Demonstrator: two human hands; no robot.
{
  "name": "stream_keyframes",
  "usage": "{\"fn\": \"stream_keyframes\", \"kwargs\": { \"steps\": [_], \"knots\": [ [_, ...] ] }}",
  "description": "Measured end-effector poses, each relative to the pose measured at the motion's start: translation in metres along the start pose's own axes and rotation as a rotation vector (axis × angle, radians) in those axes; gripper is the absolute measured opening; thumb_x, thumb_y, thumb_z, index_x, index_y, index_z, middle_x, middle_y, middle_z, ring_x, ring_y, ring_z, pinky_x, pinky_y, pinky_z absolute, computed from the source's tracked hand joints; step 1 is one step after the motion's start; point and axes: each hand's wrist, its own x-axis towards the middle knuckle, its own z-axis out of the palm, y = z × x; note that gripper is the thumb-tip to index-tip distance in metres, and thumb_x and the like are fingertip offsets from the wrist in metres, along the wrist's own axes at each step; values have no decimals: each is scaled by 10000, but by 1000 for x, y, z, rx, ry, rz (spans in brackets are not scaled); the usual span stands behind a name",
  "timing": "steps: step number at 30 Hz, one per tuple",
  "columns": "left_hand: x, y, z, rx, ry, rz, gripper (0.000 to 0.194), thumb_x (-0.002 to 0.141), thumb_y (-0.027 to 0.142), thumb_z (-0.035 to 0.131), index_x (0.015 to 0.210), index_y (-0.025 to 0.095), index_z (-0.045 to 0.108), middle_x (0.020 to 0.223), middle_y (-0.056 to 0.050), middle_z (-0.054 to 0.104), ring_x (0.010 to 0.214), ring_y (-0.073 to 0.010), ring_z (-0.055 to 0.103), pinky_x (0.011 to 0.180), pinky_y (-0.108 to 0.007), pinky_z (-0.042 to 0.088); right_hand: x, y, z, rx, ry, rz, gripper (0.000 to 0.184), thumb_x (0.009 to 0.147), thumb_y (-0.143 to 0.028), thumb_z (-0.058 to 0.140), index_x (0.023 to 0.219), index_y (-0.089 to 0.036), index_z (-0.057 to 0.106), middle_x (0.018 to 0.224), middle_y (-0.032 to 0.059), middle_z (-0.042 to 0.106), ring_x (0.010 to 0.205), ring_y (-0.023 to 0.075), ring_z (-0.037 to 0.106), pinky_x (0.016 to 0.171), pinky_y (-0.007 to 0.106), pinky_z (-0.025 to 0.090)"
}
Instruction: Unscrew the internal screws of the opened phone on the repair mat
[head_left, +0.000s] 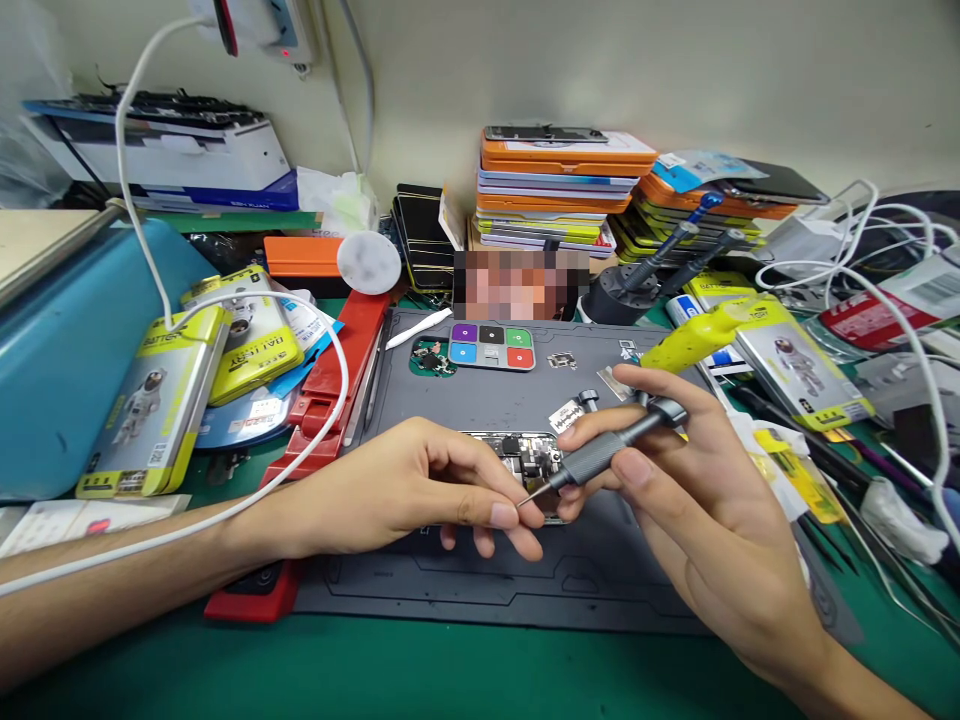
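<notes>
My right hand (697, 500) is wrapped round a dark grey precision screwdriver (600, 460), its thin tip pointing down and left. That tip meets the pinched thumb and forefinger of my left hand (442, 485). Whatever lies between those left fingertips is too small to make out. Under both hands is an opened phone (517, 455) with its inner boards bare, partly hidden by my fingers. It lies on a dark grey work mat (420, 585). Just beyond the phone are a razor blade (566, 415) and a tray of coloured squares (491, 347).
A red clamp-like tool (326, 380) and battery packs (154, 405) flank the mat's left side. A holder with screwdrivers (619, 292) stands behind, near stacked orange boxes (559, 155). A white cable (341, 370) loops over my left forearm. Tweezers and tools crowd the right.
</notes>
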Motion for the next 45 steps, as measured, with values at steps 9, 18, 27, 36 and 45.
{"fn": "stream_keyframes", "kwargs": {
  "steps": [9, 18, 27, 36, 45],
  "knots": [
    [0, -2, -2, -26, -26, 18, 205, 986, 363, 846, 1150, 244, 875, 1094, -44, 883, 824, -103, 731, 699, -167, 531, 0, -1, -3, 22, 11, 25, 363, 1091, -288, 621, 1435, -393, 572, 1092, 6, 780, 774, 163, 797, 760, 326, 708],
    [-2, 0, -1, 7, -7, 12, 219, 977, 403, 847, 1139, 261, 888, 1100, -49, 881, 837, -127, 737, 696, -183, 532, 4, -2, -1, 44, 10, 46, 364, 1077, -308, 639, 1428, -385, 580, 1069, 12, 783, 751, 167, 778, 743, 341, 703],
    [-1, -1, -1, 24, 2, 19, 236, 966, 421, 853, 1128, 253, 892, 1084, -56, 882, 837, -136, 731, 697, -190, 536, 1, -2, -4, 47, 2, 55, 386, 1076, -307, 644, 1445, -388, 566, 1086, 9, 791, 754, 162, 785, 757, 319, 695],
    [0, -1, -2, 27, 8, 16, 262, 944, 427, 867, 1114, 230, 896, 1073, -80, 881, 827, -157, 732, 693, -214, 539, -1, -1, -3, 18, -4, 26, 384, 1082, -295, 629, 1449, -391, 567, 1091, 18, 785, 767, 173, 780, 751, 333, 691],
    [0, -1, -3, 14, -10, 22, 199, 964, 396, 857, 1128, 289, 898, 1101, -45, 883, 820, -129, 721, 694, -188, 527, 1, -2, -3, 79, -16, 49, 371, 1088, -288, 619, 1445, -382, 575, 1084, 5, 790, 742, 157, 787, 754, 307, 691]
  ]
}}
